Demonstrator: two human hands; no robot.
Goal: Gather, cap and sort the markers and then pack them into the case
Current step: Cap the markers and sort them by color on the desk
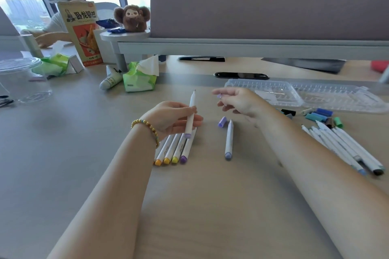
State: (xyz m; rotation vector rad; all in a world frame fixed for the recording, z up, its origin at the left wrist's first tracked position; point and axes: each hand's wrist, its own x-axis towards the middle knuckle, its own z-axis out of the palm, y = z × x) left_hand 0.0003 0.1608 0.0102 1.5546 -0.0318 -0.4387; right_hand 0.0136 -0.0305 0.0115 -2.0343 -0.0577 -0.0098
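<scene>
My left hand [174, 116] grips an uncapped white marker [190, 115] with a lilac end, tip pointing away. My right hand [237, 101] pinches a small lilac cap [219, 96] just right of that tip. Under my left hand lies a row of capped markers [174, 153] with orange, yellow and purple ends. Another uncapped lilac marker [229, 140] lies on the desk with a loose lilac cap [222, 121] beside its tip. The clear plastic case [294, 94] lies open at the back right.
Several uncapped white markers [345, 149] and loose caps [322, 115] lie at the right. Green tissue pack [139, 80], a tube [110, 81], a clear cup [23, 82] and a snack bag [84, 33] sit at the left. Another person sits at the far left.
</scene>
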